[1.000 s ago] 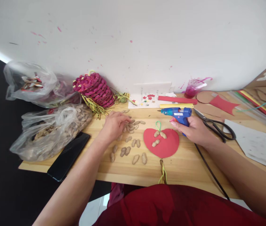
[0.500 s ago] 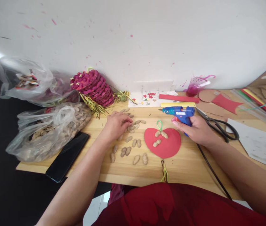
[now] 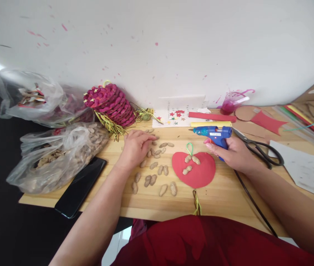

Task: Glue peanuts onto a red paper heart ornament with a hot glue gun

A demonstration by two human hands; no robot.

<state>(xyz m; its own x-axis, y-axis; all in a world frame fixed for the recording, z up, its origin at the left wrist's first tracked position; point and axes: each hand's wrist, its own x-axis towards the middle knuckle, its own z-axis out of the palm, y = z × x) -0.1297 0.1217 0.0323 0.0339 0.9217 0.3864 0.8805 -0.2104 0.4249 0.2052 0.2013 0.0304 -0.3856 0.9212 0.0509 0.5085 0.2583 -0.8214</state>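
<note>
Fingers of the right hand (image 3: 236, 153) clasp a blue hot-glue gun (image 3: 220, 135); those of the left hand (image 3: 137, 147) curl over loose peanuts (image 3: 173, 188), whether pinching one I cannot tell. Between them lies a red heart-shaped cutout (image 3: 199, 177) bearing three peanuts, a tassel (image 3: 196, 203) below.

I see the right hand (image 3: 238, 155) gripping a blue hot-glue gun (image 3: 216, 135), aimed leftward, near a red heart-shaped cutout (image 3: 201, 176) bearing three peanuts (image 3: 187, 170). The left hand (image 3: 136, 147) is over loose peanuts (image 3: 154, 166); I can't tell whether it holds one.
</note>
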